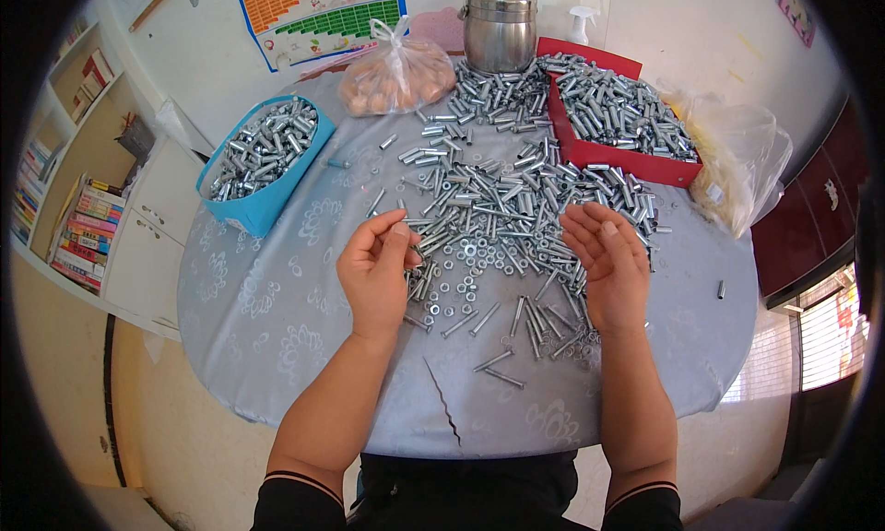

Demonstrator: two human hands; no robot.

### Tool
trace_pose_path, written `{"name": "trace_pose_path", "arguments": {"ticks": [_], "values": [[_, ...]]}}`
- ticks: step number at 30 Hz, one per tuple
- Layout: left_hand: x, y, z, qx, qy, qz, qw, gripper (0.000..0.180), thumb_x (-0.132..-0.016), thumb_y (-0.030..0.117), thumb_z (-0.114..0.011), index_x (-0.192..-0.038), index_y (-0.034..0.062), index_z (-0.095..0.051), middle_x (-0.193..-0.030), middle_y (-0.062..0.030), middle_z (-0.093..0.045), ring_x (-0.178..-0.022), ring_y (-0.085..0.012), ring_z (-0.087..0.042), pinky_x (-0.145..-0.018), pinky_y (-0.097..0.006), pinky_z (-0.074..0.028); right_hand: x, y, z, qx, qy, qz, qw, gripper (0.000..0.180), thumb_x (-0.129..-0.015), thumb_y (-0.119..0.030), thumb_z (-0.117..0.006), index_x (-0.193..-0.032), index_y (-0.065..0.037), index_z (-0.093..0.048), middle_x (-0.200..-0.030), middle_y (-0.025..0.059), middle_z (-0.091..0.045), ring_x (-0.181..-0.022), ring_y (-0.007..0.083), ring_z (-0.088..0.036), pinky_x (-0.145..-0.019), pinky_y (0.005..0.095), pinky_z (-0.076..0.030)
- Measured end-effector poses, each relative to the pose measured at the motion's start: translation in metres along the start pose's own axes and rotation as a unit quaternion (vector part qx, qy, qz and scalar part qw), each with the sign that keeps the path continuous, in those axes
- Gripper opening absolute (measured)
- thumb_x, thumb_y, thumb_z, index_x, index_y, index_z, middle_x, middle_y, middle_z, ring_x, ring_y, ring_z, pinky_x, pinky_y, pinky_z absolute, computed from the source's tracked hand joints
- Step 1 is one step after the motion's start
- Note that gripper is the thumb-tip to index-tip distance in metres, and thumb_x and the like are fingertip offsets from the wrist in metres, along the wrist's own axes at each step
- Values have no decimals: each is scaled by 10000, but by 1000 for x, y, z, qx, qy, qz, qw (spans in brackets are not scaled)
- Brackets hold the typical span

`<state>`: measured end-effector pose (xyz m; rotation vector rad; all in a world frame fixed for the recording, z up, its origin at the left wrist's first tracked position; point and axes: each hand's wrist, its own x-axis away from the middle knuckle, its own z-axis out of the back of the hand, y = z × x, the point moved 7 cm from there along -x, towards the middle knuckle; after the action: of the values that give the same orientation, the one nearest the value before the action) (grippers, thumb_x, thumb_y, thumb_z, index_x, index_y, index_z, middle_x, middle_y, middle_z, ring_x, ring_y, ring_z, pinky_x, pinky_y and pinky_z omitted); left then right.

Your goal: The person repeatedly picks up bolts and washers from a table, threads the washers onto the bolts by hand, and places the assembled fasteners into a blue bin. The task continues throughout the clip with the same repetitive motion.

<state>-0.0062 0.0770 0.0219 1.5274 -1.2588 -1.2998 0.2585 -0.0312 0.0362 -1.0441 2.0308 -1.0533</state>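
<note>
My left hand (376, 271) is raised over the left side of the bolt pile, thumb and fingers pinched together. Bits of metal show beside its fingertips, but I cannot make out whether they are held or lie behind. Opposite it, my right hand (608, 265) is lifted with the palm turned inward and fingers extended, holding nothing visible. Between the two hands lie loose hex nuts (469, 251) and several long bolts (484, 319). Beyond them spreads a heap of silvery metal sleeves and bolts (502, 194).
A blue bin (267, 208) full of metal parts stands at the left, a red box (631, 165) of sleeves at the back right. Behind are a knotted bag of round brown things (396, 79), a steel pot (500, 33) and a clear plastic bag (742, 167). The grey tablecloth (277, 347) has a tear near me.
</note>
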Motion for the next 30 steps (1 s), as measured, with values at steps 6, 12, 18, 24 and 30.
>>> {"name": "trace_pose_path", "arguments": {"ticks": [6,12,18,24,30], "values": [[-1,6,4,-51,4,-44,998,144,-912,56,-617,-1024,-9,-679,-829,-41,-663,-675,-63,-559,-610,-201,-454,-1,0,20,10,78,7,997,194,-961,-139,-514,-1016,15,-618,-888,106,-679,-789,178,-664,-735,296,-541],[-3,8,6,-57,15,-52,997,137,-897,24,-634,-1020,-20,-675,-854,-18,-659,-750,-53,-571,-682,-203,-462,-2,0,23,36,68,25,997,174,-952,-144,-539,-975,2,-631,-838,77,-671,-709,136,-629,-661,265,-515],[-1,7,4,-55,9,-47,997,144,-900,41,-632,-1027,-10,-678,-842,-17,-657,-725,-51,-556,-653,-198,-447,-1,-4,26,53,81,44,994,169,-949,-146,-546,-946,-1,-632,-822,72,-667,-687,125,-619,-634,253,-505],[0,5,1,-56,0,-48,997,149,-908,71,-623,-1026,6,-683,-826,-30,-664,-675,-53,-540,-605,-195,-434,-2,-6,30,55,93,50,993,159,-949,-147,-545,-933,-14,-630,-811,64,-658,-668,120,-607,-622,253,-497],[1,3,0,-51,-5,-45,998,152,-908,73,-622,-1029,5,-683,-822,-28,-663,-662,-48,-535,-599,-192,-435,-3,-15,36,39,119,68,990,132,-943,-138,-556,-916,-27,-621,-800,63,-646,-653,119,-592,-607,247,-489]]}}
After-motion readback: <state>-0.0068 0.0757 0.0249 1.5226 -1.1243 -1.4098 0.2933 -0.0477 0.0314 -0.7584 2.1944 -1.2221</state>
